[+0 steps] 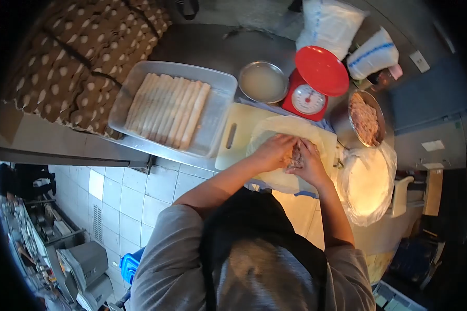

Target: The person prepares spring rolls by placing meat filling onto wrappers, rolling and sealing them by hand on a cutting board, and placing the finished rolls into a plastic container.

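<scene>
Hands: left hand [276, 151] and right hand [310, 159] both curled in narrow on the meat filling [294, 158]; we can't tell how hard they squeeze, fingertips partly hidden.
Filling spot: on the pale wrapper sheet [263, 128], which lies over the white cutting board [227, 154].
Shaping: we'd work the meat into an even strip, same thickness end to end, pressing out gaps.
Pressure: firm on the meat, light on the sheet; our guess is that it tears easily.
Margins: we'd leave bare sheet all round and tidy stray bits back in.
Evenness check: thick ends would likely make a lumpy fold, so we'd level them with the fingertips.
Filling look: pinkish, coarse, moist-looking, small clump between the hands; mostly covered, so full shape unclear to us.
Sheet look: thin, whitish, roundish, edges a bit uneven.
Meat supply: more pink mix in the metal pot [366, 120], beyond the right hand.
Rolls: pale rolls [166, 110] side by side in the plastic tub [222, 106], left of the board.
</scene>
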The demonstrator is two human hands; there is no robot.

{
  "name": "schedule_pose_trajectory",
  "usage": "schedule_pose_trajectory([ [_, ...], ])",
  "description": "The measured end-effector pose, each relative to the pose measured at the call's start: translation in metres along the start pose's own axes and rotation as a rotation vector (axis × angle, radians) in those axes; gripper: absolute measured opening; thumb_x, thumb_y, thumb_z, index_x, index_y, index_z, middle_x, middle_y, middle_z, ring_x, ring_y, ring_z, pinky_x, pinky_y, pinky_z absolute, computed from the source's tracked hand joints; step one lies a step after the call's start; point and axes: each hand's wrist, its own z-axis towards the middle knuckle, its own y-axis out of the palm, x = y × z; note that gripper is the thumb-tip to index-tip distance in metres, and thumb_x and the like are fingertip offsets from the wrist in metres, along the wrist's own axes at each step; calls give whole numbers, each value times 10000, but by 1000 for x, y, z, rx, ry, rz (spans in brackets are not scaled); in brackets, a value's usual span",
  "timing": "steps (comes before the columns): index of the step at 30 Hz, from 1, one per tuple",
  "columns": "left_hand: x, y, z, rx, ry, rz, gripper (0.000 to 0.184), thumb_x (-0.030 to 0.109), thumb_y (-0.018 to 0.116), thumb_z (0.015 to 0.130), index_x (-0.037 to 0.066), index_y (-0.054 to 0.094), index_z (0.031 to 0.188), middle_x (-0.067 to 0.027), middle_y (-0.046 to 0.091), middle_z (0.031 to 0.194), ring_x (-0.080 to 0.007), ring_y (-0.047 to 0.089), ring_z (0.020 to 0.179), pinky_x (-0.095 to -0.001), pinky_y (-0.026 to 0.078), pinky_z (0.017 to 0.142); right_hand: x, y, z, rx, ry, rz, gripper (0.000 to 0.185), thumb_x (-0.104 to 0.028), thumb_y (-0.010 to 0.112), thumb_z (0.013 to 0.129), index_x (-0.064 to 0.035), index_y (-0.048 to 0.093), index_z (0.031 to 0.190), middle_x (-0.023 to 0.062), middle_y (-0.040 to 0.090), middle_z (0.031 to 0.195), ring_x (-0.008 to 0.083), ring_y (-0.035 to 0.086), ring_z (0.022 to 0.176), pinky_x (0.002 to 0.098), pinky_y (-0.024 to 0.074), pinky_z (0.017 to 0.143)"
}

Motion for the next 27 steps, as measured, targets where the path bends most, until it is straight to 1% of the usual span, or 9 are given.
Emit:
schedule_pose_trajectory([
  [2, -5, 10, 2, -13, 34, 18, 732, 118, 770, 663, 36, 488, 1333, -146, 523, 1318, -311, 470, 1230, -394, 371, 1062, 7, 4, 0, -51, -32, -131, 605, -197, 833, 597, -49, 619, 1144, 74, 567, 1165, 276, 505, 1122, 408, 398, 902],
  [6, -20, 6, -2, -129, 44, -20, 608, 75, 722, 702, 79, 555, 1286, -108, 604, 1213, -300, 523, 1154, -392, 388, 1042, 27, 10, -10, -64, -59, -161, 634, -196, 825, 599, -60, 621, 1184, 70, 581, 1080, 275, 534, 1044, 390, 381, 850],
  [9, -21, -4, -8, -59, 84, -114, 539, 41, 692, 716, 95, 600, 1244, -99, 632, 1173, -298, 541, 1115, -385, 426, 996, 25, 4, -16, -16, -23, -72, 545, -154, 796, 632, -71, 646, 1149, 68, 578, 1044, 274, 541, 990, 389, 372, 835],
  [12, -12, -14, -21, 141, 172, -28, 502, 8, 665, 724, 81, 621, 1218, -103, 653, 1142, -298, 550, 1088, -381, 448, 962, 15, -3, -17, 29, 7, -27, 507, -112, 776, 645, -82, 660, 1138, 71, 575, 1034, 273, 546, 961, 402, 373, 827],
  [16, -29, -9, -22, -46, 30, -73, 531, 70, 713, 717, 87, 611, 1238, -103, 607, 1240, -302, 519, 1156, -392, 423, 1001, 33, 2, -26, -21, 132, 31, 527, -27, 730, 665, -88, 646, 1182, 84, 579, 1042, 270, 555, 939, 411, 397, 848],
  [19, -22, -18, -28, -34, 5, -29, 525, 120, 736, 721, 96, 617, 1231, -90, 604, 1250, -295, 499, 1195, -384, 413, 1019, 29, -17, -22, -166, 193, 148, 607, 75, 654, 685, -53, 568, 1272, 87, 591, 1123, 249, 563, 1083, 337, 456, 870],
  [21, -9, -22, -36, 55, 29, 4, 510, 136, 735, 729, 108, 623, 1225, -78, 619, 1227, -286, 508, 1191, -372, 424, 1009, 12, -33, -16, -110, 106, 33, 594, 111, 618, 722, -38, 534, 1291, 101, 604, 1115, 246, 572, 1123, 310, 483, 854],
  [24, -4, -18, -33, 129, 125, 20, 460, 137, 718, 757, 120, 637, 1210, -69, 656, 1162, -271, 547, 1150, -355, 448, 979, -3, -35, -9, -57, 241, 248, 558, 143, 588, 728, -41, 543, 1253, 133, 627, 1092, 242, 617, 1101, 298, 514, 832],
  [27, -14, 3, -27, 132, 25, -97, 410, 164, 709, 787, 125, 651, 1191, -78, 661, 1153, -268, 579, 1107, -364, 463, 960, 1, -13, 0, 0, 333, 538, 428, 148, 589, 736, -23, 602, 1128, 144, 642, 1022, 224, 662, 969, 295, 527, 811],
])
